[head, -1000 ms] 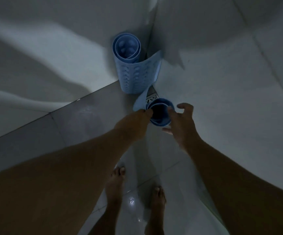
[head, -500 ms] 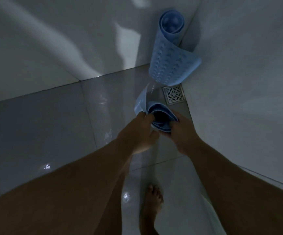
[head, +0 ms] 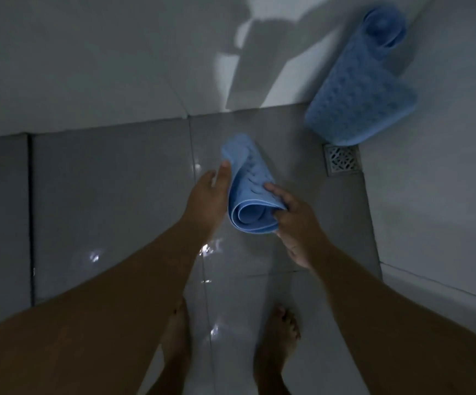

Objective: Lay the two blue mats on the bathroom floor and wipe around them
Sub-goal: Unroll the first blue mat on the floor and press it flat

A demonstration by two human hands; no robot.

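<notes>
A rolled blue mat (head: 249, 183) is held above the wet grey floor tiles in the middle of the view. My right hand (head: 293, 220) pinches the roll's near open end between thumb and fingers. My left hand (head: 209, 192) lies flat against the roll's left side, thumb on its outer edge. A second blue mat (head: 364, 89), studded and partly unrolled, stands leaning in the corner at the upper right, apart from both hands.
A square metal floor drain (head: 342, 160) sits just below the standing mat. Pale tiled walls (head: 88, 58) meet the floor at the back and on the right. My bare feet (head: 276, 346) stand on the glossy wet tiles at the bottom.
Both hands have lifted the rolled mat away from the corner, toward the left and nearer me. The view has swung left, so the second mat now sits at the upper right.
</notes>
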